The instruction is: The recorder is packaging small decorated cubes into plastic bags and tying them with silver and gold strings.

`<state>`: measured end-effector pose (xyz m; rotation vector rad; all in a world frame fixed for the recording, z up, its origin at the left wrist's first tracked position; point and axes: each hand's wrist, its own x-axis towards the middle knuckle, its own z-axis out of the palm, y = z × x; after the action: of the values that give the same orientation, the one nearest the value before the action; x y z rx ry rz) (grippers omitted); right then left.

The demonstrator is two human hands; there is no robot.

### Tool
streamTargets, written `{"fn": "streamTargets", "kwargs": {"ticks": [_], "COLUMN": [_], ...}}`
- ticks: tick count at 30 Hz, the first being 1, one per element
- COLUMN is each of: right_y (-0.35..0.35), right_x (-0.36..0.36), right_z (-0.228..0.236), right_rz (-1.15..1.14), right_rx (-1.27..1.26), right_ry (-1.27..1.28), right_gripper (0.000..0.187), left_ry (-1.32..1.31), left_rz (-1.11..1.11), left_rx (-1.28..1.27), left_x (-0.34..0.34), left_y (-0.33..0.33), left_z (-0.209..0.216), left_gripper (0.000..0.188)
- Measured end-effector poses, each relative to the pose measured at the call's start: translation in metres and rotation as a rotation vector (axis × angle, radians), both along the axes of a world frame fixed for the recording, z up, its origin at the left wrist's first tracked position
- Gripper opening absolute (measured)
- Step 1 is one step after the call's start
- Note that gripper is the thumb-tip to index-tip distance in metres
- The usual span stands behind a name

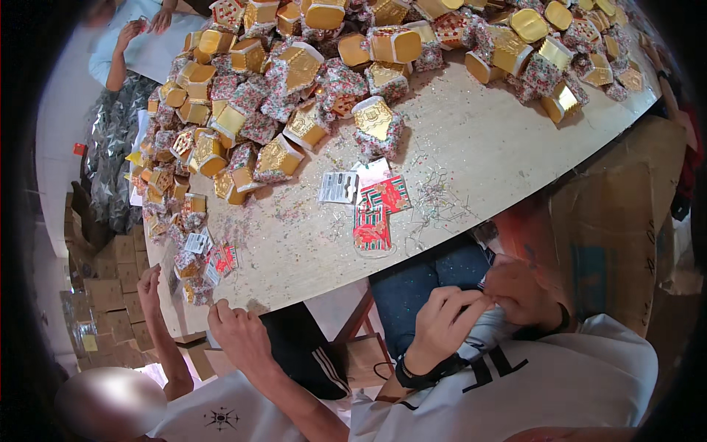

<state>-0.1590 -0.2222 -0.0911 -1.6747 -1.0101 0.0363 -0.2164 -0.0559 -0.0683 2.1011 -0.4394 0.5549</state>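
Note:
Above my lap, my left hand is closed, its fingertips pinched against my right hand. A dark band circles the left wrist. My right hand is closed too, its fingers bent in. Whatever lies between the fingertips is hidden. Light grey bunched material shows just below both hands; I cannot tell whether it is a fold of my white shirt. On the table edge ahead lie red, green and white striped cards and a grey-white card, beside a scatter of thin wire-like pieces.
Many gold-bottomed ornaments coated in coloured sprinkles are heaped along the far side of the table. At left, another person's hand is raised near more cards. Cardboard stands at right; cartons are stacked far left.

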Motion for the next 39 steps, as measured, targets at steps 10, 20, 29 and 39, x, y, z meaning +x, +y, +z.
{"fn": "streamTargets", "kwargs": {"ticks": [10,20,29,39], "right_y": [-0.007,0.0,-0.004,-0.011], "right_x": [0.012,0.006,0.002,0.003], "right_z": [0.004,0.009,-0.013,-0.016], "right_rz": [0.264,-0.012,-0.312,-0.266], "right_rx": [-0.1,-0.026,0.06,0.037], "right_ry": [0.069,0.081,-0.362,-0.434], "right_gripper": [0.016,0.014,0.031,0.023], "left_ry": [-0.012,0.213,0.616,1.31], "left_rz": [-0.153,0.063,0.044,-0.142], "left_rx": [0.209,-0.137,-0.553,-1.04], "left_x": [0.007,0.007,0.011,0.017], "left_y": [0.016,-0.004,-0.023,-0.013], "left_z": [0.009,-0.003,-0.002,-0.003], "left_gripper": [0.023,0.011,0.015,0.021]}}
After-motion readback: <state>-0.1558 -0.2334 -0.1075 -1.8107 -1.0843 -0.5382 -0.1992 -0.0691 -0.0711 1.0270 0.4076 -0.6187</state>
